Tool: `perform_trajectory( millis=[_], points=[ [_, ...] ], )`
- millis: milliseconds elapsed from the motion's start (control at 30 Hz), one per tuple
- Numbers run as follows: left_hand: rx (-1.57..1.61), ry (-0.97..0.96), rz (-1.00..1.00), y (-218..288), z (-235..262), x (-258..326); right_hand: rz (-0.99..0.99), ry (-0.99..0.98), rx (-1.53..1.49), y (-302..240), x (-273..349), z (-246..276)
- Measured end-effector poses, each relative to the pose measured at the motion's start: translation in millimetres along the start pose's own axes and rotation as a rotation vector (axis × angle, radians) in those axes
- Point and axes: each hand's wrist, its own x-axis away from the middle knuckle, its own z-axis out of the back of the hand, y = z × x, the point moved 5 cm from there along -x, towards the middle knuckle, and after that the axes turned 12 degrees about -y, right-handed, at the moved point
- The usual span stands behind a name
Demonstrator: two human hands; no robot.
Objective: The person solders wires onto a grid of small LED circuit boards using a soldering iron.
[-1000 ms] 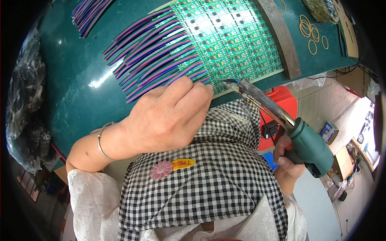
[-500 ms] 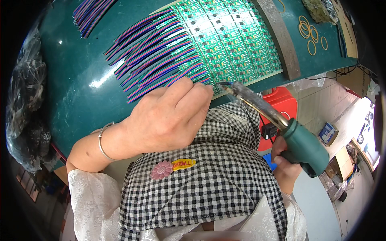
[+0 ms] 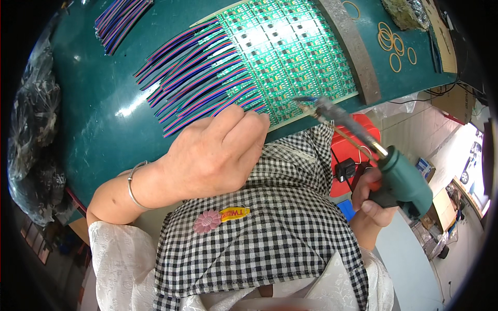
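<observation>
My right hand [image 3: 374,205] grips a green soldering gun [image 3: 407,179] by its handle. The gun's dark tip, somewhat blurred, hangs over the near edge of a panel of green circuit boards [image 3: 290,62], apart from my other hand. Closed in a pinch, my left hand [image 3: 215,150] is at the panel's near left corner. Its fingertips are hidden, so what they hold cannot be made out. Ribbons of multicoloured wires [image 3: 202,78] run leftward from the panel's left edge, the nearest ones passing beside my left knuckles.
A metal bar [image 3: 358,57] lies along the panel's right side. Rubber bands [image 3: 386,39] are beyond it. A wire bundle [image 3: 122,20] lies at the far left, with plastic bags [image 3: 33,129] by the table's left edge. A red stool [image 3: 358,132] stands below the table.
The soldering gun has moved right, its tip drawing away from my left fingers. My left hand keeps its pinch at nearly the same spot. The view has shifted slightly.
</observation>
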Motion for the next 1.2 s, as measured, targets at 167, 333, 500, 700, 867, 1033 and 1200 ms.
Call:
perform_trajectory(
  millis=[167,333,500,700,867,1033,1200],
  points=[
    [0.026,-0.055,0.01,0,1,1,0.309,-0.102,-0.198,-22,-30,17],
    [-0.017,-0.088,0.011,1,1,5,0.479,-0.017,-0.283,-48,-74,52],
    [0.08,-0.139,0.131,-3,16,13,0.47,0.009,-0.257,-54,-122,77],
    [0.223,-0.108,0.318,-50,72,28,0.412,0.177,-0.241,-54,-123,122],
    [0.029,0.154,0.549,-119,82,38,0.458,0.073,-0.19,-67,-98,118],
    [-0.235,0.292,0.732,-161,60,36,0.482,0.127,0.096,-66,-86,83],
    [-0.16,0.316,0.713,-171,50,34,0.55,0.364,0.713,-95,-51,41]
  ],
)
